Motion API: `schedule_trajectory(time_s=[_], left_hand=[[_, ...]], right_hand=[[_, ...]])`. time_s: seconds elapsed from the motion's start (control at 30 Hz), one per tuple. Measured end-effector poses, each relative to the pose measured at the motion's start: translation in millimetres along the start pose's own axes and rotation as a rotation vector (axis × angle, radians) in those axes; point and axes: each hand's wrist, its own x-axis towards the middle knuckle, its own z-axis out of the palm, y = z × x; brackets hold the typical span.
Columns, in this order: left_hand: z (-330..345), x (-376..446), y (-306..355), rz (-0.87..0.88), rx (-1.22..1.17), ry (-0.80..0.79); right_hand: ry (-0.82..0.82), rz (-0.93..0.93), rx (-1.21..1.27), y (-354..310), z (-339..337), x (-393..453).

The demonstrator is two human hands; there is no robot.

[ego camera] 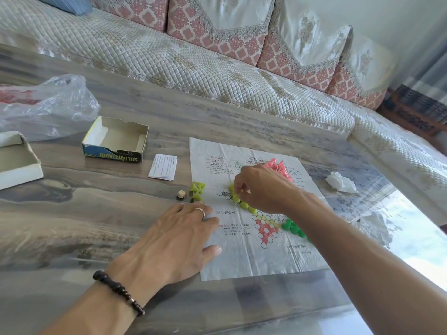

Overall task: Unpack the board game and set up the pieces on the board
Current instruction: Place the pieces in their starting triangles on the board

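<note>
left hand lies flat on the paper board on the grey table by a sofa; right hand pinches a yellow-green piece.

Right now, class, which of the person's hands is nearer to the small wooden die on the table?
Left. The left hand lies flat just below and right of the die; the right hand is farther right, over the paper board.
</note>
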Motion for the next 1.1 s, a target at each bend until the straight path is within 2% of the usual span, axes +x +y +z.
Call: schedule_trajectory(time_s=[0.37,0.57,0.6,0.73,0.8,1.03,1.1], left_hand=[[-0.9,0.1,-1.2,0.012,0.007,0.037],[-1.7,-2.0,-3.6,0.007,0.043,0.077],[-4.2,-1.5,-2.7,-0.007,0.028,0.034],[1.9,-1.6,-5.9,0.020,-0.032,0.059],[1.8,-0.5,-6.7,-0.002,0.014,-0.047],[7.8,0.4,-9.6,0.024,-0.026,0.053],[6.1,0.3,-8.5,0.025,-0.020,0.035]], right_hand=[[-0.054,0.010,0.012,0.7,6.4,1.6],[0.138,-0.012,0.207,-10.7,2.4,14.6],[0.145,-0.007,0.246,-15.4,4.1,21.1],[0.099,-0.023,0.320,-31.9,17.5,45.5],[0.094,-0.016,0.328,-36.0,21.1,53.4],[0.003,-0.021,0.291,-39.2,16.6,60.5],[-0.007,-0.026,0.280,-39.6,16.5,59.9]])
